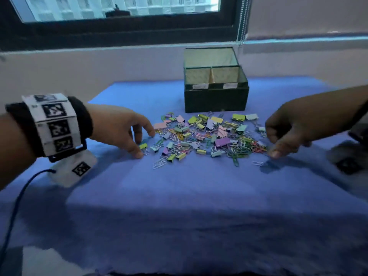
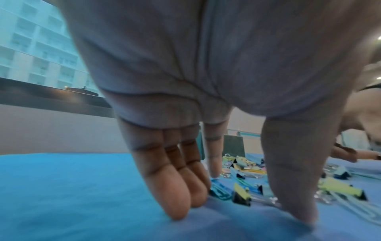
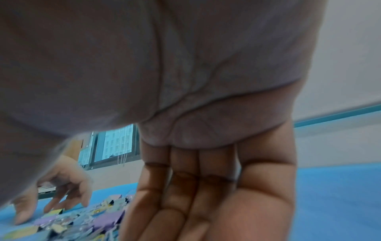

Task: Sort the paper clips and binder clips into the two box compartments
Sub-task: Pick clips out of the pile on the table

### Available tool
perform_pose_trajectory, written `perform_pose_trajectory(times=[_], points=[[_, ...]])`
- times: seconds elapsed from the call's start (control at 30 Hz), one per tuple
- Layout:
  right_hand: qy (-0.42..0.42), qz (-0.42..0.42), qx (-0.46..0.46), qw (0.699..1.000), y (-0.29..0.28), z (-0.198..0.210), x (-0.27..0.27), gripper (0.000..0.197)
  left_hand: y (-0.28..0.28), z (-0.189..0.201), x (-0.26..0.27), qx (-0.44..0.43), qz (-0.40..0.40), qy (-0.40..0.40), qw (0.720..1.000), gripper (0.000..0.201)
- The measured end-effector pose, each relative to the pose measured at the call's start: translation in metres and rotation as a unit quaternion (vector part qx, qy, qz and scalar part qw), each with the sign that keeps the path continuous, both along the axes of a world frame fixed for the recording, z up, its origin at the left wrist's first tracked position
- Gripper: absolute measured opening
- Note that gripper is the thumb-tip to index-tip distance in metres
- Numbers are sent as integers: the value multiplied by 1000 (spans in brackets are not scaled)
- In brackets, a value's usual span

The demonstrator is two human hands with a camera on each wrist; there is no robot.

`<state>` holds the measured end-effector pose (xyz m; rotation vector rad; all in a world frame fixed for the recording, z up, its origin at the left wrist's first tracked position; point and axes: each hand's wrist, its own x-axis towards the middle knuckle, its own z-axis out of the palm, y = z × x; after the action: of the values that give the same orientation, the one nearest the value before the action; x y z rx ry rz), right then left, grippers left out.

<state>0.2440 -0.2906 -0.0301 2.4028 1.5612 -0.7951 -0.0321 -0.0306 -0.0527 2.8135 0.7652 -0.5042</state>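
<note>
A heap of pastel binder clips and wire paper clips point(image 1: 207, 136) lies on the blue cloth in front of a dark box point(image 1: 216, 96). The box lid stands open, showing two compartments side by side. My left hand point(image 1: 145, 144) reaches down at the heap's left edge. Its fingers point(image 2: 181, 200) and thumb touch the cloth on either side of a yellow binder clip point(image 2: 241, 194) without pinching it. My right hand point(image 1: 273, 145) is at the heap's right edge, thumb tip on the cloth. Its fingers point(image 3: 181, 212) point down, and I see nothing held in them.
The blue cloth point(image 1: 179, 206) covers the table toward me. A wall and a dark-framed window point(image 1: 119, 20) stand behind the box. A marker band point(image 1: 51, 124) wraps my left wrist, and a dark cable point(image 1: 18, 202) trails from it at the left.
</note>
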Motion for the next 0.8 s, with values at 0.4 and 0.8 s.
perform_pose_trajectory(times=[0.4, 0.8], points=[[-29, 40, 136, 989, 0, -19, -33, 10, -7, -8, 11, -25, 112, -133, 984, 25], [-139, 93, 198, 966, 18, -39, -26, 18, -1, -17, 10, 63, 31, -187, 980, 31]])
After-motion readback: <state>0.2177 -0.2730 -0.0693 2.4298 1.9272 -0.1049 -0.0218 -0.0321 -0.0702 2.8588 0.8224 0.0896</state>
